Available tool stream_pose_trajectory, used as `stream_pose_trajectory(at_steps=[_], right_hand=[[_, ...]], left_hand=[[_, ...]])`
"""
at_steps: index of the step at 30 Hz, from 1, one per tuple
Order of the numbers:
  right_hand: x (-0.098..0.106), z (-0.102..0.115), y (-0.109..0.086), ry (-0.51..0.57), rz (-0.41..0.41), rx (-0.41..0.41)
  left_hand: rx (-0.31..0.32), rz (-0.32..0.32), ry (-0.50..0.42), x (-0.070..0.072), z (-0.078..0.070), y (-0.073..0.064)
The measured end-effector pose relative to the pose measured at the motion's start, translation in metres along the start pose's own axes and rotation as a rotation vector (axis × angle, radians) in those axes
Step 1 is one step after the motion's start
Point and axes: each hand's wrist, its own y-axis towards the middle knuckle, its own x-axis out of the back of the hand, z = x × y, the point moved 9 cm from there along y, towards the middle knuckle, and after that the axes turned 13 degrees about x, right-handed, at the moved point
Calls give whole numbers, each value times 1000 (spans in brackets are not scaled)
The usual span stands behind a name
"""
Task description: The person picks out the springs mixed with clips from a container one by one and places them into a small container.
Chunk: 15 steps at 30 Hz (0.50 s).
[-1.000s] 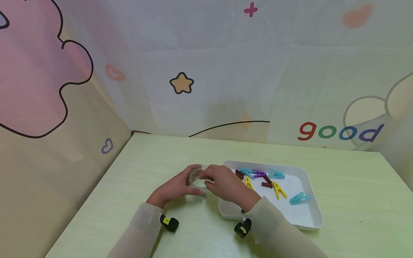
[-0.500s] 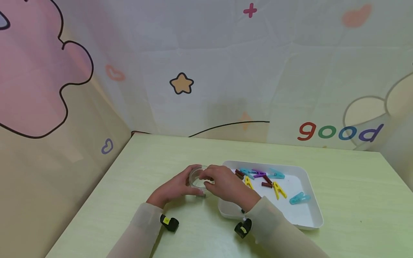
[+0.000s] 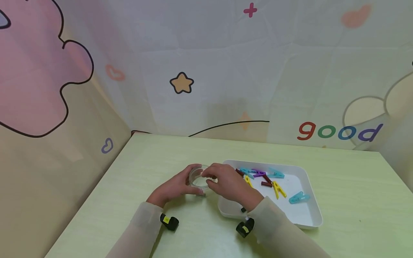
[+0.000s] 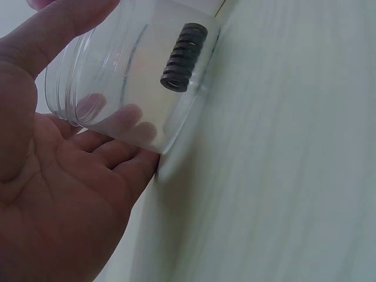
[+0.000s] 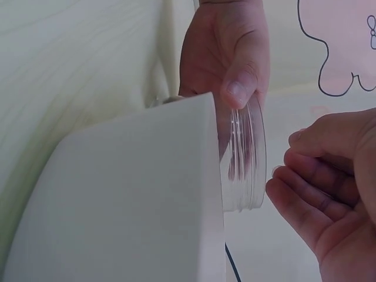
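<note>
My left hand (image 3: pixel 175 186) holds a clear round jar (image 3: pixel 196 180) at the table's middle, with thumb and fingers around its side. A dark coil spring (image 4: pixel 185 57) lies inside at the jar's bottom in the left wrist view. Over the jar's mouth, at its right side, hovers my right hand (image 3: pixel 233 184). Its fingers (image 5: pixel 299 214) are loosely bent beside the rim in the right wrist view, and I see nothing between them.
Right of the jar stands a white tray (image 3: pixel 308 215). It holds several brown springs (image 3: pixel 266 184), yellow clothespins (image 3: pixel 279 190), blue clothespins (image 3: pixel 299 197) and a purple clothespin (image 3: pixel 259 173). My right forearm crosses the tray's near left corner. A printed cloth backdrop (image 3: pixel 206 107) rises behind the table.
My right hand has shifted slightly right, away from the middle of the jar's mouth. The left hand and the jar stay in place.
</note>
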Motion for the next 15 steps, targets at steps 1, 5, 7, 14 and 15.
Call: stream_pose_trajectory(at_steps=[1,5,7,14,15], right_hand=[[1,-1,-1,-2,-7,-8],[3,-4,-3,5,-30,-27],[4,-6,-4,13,-39,-34],[6,-10,-7,33,-64,-49],[7,-10,-8,39,-67,-51]], left_hand=[[2,3,-2,0,-1,0],[7,19,-11,-2,-7,-6],[10,28,-13,-2,-12,-10],[3,36,-15,-2,-22,-19],[2,36,-15,-2,-22,-19]])
